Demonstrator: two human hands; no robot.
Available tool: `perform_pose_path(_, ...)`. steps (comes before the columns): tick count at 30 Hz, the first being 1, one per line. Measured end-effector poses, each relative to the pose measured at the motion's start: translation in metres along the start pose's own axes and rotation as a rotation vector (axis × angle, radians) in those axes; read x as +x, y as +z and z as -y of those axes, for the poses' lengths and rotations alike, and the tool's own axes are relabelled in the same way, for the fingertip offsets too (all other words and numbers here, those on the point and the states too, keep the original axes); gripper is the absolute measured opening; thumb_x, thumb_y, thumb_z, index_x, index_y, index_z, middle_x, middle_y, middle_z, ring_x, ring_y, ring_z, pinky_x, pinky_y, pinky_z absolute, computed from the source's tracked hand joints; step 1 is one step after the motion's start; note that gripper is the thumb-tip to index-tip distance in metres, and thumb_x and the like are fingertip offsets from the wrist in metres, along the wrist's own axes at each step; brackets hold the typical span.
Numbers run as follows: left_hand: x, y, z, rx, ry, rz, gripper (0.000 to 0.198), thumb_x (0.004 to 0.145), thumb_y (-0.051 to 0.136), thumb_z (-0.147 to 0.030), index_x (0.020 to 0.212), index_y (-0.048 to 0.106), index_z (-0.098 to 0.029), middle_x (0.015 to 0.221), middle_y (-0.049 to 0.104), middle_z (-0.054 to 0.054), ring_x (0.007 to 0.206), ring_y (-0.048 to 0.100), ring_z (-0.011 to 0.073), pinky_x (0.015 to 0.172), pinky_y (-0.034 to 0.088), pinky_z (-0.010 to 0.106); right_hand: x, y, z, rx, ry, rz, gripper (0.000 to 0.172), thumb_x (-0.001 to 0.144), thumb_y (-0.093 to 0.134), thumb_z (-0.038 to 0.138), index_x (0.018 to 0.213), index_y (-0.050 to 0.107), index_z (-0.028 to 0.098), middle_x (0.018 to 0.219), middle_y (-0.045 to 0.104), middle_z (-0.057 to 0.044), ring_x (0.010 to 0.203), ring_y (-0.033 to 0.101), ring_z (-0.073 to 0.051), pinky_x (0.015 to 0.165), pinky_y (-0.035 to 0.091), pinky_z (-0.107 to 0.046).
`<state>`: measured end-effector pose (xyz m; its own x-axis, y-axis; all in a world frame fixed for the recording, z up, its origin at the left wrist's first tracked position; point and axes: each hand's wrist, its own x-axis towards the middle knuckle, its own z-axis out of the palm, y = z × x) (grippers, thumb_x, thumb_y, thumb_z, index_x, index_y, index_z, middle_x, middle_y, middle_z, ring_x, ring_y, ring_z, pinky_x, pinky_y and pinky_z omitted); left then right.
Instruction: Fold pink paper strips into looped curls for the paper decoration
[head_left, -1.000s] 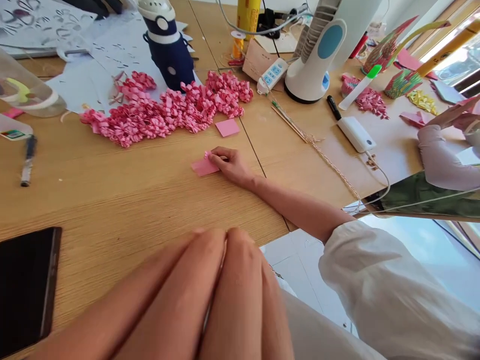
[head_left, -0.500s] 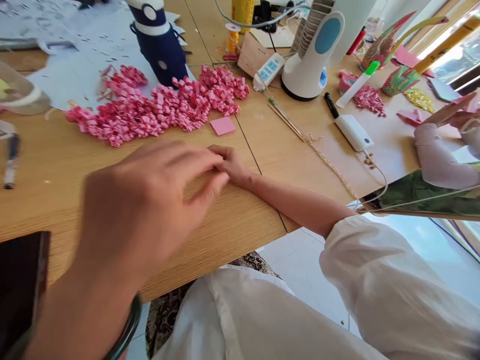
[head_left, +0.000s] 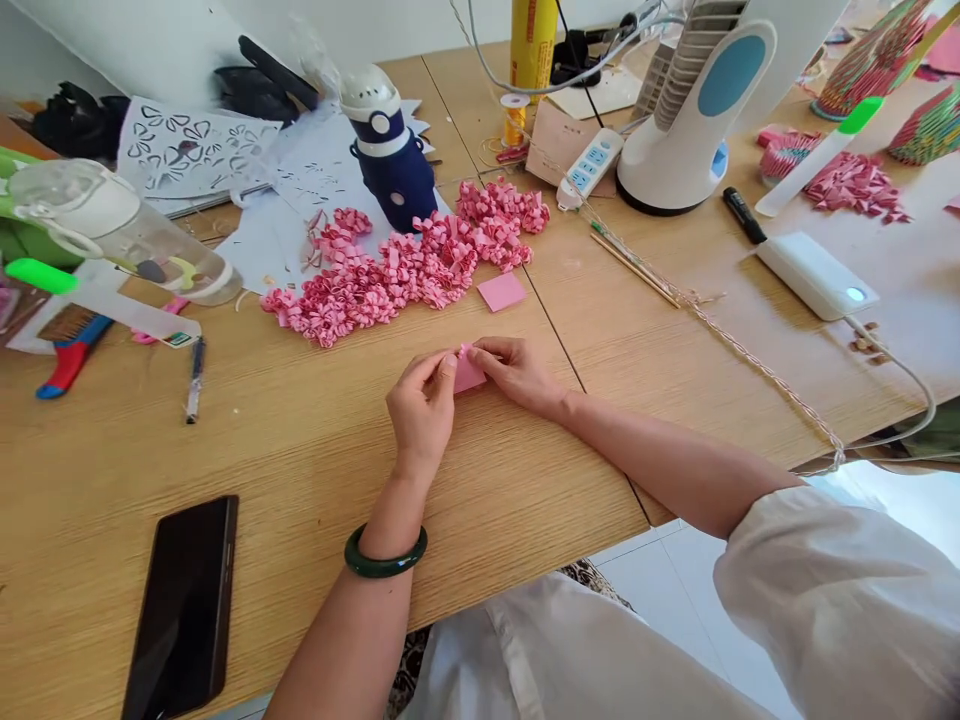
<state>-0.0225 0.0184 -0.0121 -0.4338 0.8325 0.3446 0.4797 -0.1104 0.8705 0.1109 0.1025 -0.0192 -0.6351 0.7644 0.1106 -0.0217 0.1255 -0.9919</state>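
A small pink paper piece [head_left: 468,374] lies on the wooden table [head_left: 300,470] between my two hands. My left hand [head_left: 422,405], with a dark green bangle on the wrist, pinches its left edge with curled fingers. My right hand [head_left: 516,372] pinches its right edge. Just beyond lies a heap of folded pink paper pieces [head_left: 405,265], and a flat pink paper square [head_left: 502,291] sits beside it.
A black phone [head_left: 184,605] lies near the table's front left edge. A dark blue bottle [head_left: 390,150], white cut paper sheets [head_left: 195,140], a clear bottle [head_left: 112,230] and a pen [head_left: 195,378] sit at the back left. A white fan [head_left: 697,110], power strip [head_left: 589,167], power bank [head_left: 816,274] and cable are at the right.
My left hand has moved from close to the camera down to the table and taken hold of the pink paper with my right hand. The view has shifted right and pulled back.
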Motion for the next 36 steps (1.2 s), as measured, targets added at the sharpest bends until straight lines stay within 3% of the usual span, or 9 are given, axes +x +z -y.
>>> perform_pose_path(5, -0.004, 0.002, -0.007, -0.088, -0.025, 0.006, 0.023, 0.095, 0.062, -0.036, 0.097, 0.078, -0.019, 0.103, 0.079, 0.007, 0.097, 0.072, 0.0184, 0.09, 0.056, 0.03, -0.002, 0.0, 0.003, -0.02, -0.003, -0.008, 0.049, 0.09, 0.057, 0.062, 0.069, 0.054, 0.018, 0.066, 0.042, 0.003, 0.063, 0.035, -0.01, 0.058, 0.03, -0.026)
perform_pose_path(11, -0.005, -0.001, -0.003, -0.151, -0.104, 0.034, 0.021, 0.093, 0.067, -0.038, 0.098, 0.079, -0.021, 0.107, 0.079, 0.006, 0.101, 0.073, 0.0199, 0.095, 0.058, 0.034, -0.005, 0.0, 0.003, -0.056, -0.033, -0.011, 0.04, 0.094, 0.056, 0.053, 0.079, 0.063, 0.017, 0.07, 0.052, 0.001, 0.066, 0.039, -0.011, 0.06, 0.033, -0.027)
perform_pose_path(23, -0.007, -0.003, -0.005, -0.159, -0.13, 0.018, 0.019, 0.09, 0.071, -0.036, 0.096, 0.079, -0.021, 0.103, 0.079, 0.005, 0.097, 0.074, 0.0192, 0.09, 0.059, 0.032, -0.006, 0.0, 0.007, -0.128, 0.004, -0.012, 0.049, 0.095, 0.053, 0.059, 0.072, 0.057, 0.017, 0.068, 0.046, 0.001, 0.064, 0.038, -0.011, 0.06, 0.03, -0.028)
perform_pose_path(28, -0.006, -0.003, -0.004, -0.072, -0.074, 0.01, 0.013, 0.089, 0.071, -0.03, 0.091, 0.079, -0.021, 0.096, 0.08, 0.004, 0.089, 0.073, 0.0169, 0.082, 0.06, 0.029, -0.007, 0.0, 0.004, -0.148, -0.025, 0.003, 0.043, 0.096, 0.052, 0.051, 0.071, 0.057, 0.017, 0.068, 0.046, 0.001, 0.065, 0.039, -0.011, 0.061, 0.032, -0.027)
perform_pose_path(36, -0.008, -0.003, 0.002, -0.152, -0.166, 0.015, 0.016, 0.089, 0.071, -0.032, 0.095, 0.08, -0.022, 0.102, 0.08, 0.004, 0.096, 0.074, 0.0183, 0.091, 0.059, 0.031, -0.005, 0.002, 0.0, -0.112, -0.051, 0.007, 0.036, 0.096, 0.052, 0.044, 0.077, 0.062, 0.015, 0.07, 0.052, 0.0, 0.065, 0.041, -0.011, 0.06, 0.035, -0.026)
